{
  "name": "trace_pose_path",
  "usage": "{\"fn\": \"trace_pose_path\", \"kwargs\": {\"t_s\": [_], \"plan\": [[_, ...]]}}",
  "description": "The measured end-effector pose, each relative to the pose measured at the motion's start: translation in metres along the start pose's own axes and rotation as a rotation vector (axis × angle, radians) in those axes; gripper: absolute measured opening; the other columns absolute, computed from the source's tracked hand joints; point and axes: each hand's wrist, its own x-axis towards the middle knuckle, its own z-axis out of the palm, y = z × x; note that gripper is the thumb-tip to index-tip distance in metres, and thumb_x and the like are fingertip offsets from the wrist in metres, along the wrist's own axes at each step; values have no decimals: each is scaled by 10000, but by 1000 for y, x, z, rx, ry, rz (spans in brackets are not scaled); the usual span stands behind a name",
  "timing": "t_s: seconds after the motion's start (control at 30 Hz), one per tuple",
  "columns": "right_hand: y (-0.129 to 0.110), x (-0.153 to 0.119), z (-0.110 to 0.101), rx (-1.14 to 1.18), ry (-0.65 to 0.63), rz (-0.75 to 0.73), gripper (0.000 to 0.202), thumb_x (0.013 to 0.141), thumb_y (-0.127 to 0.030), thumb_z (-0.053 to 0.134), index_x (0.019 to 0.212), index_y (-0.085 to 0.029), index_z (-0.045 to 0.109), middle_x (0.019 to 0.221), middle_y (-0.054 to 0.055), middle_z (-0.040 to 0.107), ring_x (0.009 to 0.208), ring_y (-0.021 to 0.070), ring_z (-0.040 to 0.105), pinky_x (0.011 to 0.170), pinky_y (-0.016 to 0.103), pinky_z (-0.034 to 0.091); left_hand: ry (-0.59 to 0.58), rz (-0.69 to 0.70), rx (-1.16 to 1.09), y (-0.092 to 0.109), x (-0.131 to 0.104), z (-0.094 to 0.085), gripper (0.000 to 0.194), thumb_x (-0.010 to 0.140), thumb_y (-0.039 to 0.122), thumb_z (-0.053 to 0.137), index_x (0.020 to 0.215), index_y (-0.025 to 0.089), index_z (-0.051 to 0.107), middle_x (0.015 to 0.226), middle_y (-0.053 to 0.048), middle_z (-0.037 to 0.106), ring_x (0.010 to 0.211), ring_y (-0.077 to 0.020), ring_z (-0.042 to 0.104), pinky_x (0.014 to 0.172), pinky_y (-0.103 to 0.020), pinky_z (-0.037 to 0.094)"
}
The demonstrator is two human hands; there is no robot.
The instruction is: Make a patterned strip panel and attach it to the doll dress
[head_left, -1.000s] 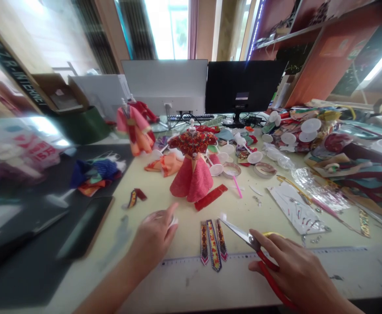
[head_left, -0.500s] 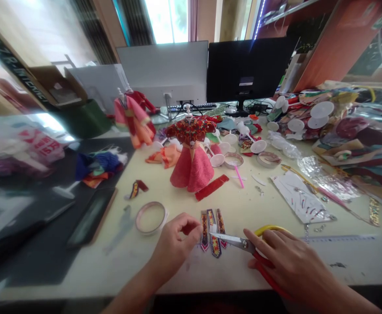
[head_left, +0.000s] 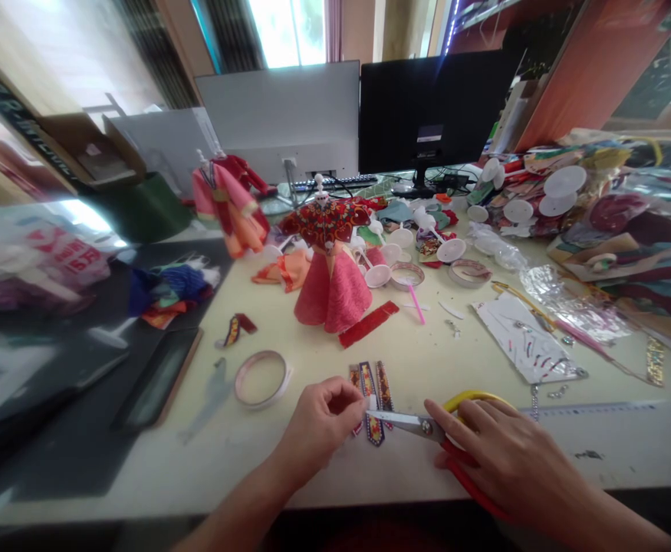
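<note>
My right hand (head_left: pixel 485 445) is closed on scissors (head_left: pixel 409 423) with yellow and red handles, whose blades point left. My left hand (head_left: pixel 327 422) pinches beside the blade tips, a small white piece (head_left: pixel 372 402) at its fingertips. Below the blades lie several patterned ribbon strips (head_left: pixel 375 431) with pointed ends, partly covered by the left fingers. A roll of tape (head_left: pixel 262 379) rests left of my left hand. Behind the strips are a red strip (head_left: pixel 368 323) and a small dress (head_left: pixel 333 287) on a stand.
Two monitors (head_left: pixel 435 115) stand at the back. A white card (head_left: pixel 524 341) with small pins and a ruler (head_left: pixel 593 410) lie at the right. Piled fabric and white stands (head_left: pixel 565 182) fill the back right. On the left is a dark phone-like slab (head_left: pixel 159 379).
My left hand has moved slightly right, to the blade tips, and its fingertips now meet the small white piece. The scissors have barely moved. The whole view has shifted slightly.
</note>
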Motion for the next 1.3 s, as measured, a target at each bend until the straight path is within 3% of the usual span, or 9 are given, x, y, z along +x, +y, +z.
{"fn": "trace_pose_path", "kwargs": {"t_s": [0.1, 0.2, 0.3, 0.43, 0.73, 0.93, 1.3], "plan": [[0, 0, 0, 4, 0, 4, 368, 937, -361, 382, 1184, -143, 546, 730, 65, 589, 655, 213, 600, 589, 335, 462, 18, 19, -34, -2, 0, 1, 193, 798, 314, 597, 722, 137, 589, 641, 5, 547, 600, -100, 469, 569, -213, 387], [1, -2, 1, 10, -5, 6, 363, 934, -353, 387, 1181, -136, 542, 729, 65, 587, 652, 215, 600, 584, 337, 462, 118, 104, -41, 0, 1, -3, 201, 825, 322, 562, 719, 151, 567, 657, 15, 534, 628, -102, 478, 595, -208, 403], [4, -6, 2, 23, -25, 11, 363, 932, -344, 393, 1185, -127, 536, 740, 66, 588, 663, 218, 604, 596, 344, 469, 159, 198, 156, 8, 10, -15, 196, 839, 328, 545, 748, 159, 584, 708, 9, 578, 685, -115, 517, 643, -214, 418], [8, -13, 4, 38, -45, 27, 357, 937, -331, 384, 1195, -131, 530, 743, 60, 586, 684, 218, 612, 615, 344, 478, -10, 265, 618, 20, 36, -32, 210, 872, 298, 473, 784, 161, 606, 766, -6, 639, 724, -134, 568, 656, -227, 426], [11, -22, 0, 37, -2, 41, 352, 944, -332, 369, 1165, -132, 558, 725, 61, 594, 653, 197, 605, 612, 325, 475, -300, 350, 932, 34, 76, -24, 179, 819, 209, 498, 706, 168, 631, 776, -29, 674, 750, -167, 594, 702, -266, 407], [14, -26, -2, 59, 0, 54, 358, 934, -344, 397, 1188, -142, 547, 742, 65, 603, 664, 193, 599, 630, 321, 475, -350, 367, 1065, 35, 87, -25, 200, 824, 199, 463, 710, 165, 624, 765, -44, 657, 748, -181, 576, 685, -276, 396], [13, -29, -1, 76, 4, 63, 356, 930, -340, 410, 1192, -137, 539, 751, 70, 613, 665, 194, 606, 627, 320, 482, -381, 361, 1085, 32, 95, -27, 189, 807, 214, 462, 742, 186, 637, 764, -19, 659, 730, -162, 579, 617, -239, 386]]}}
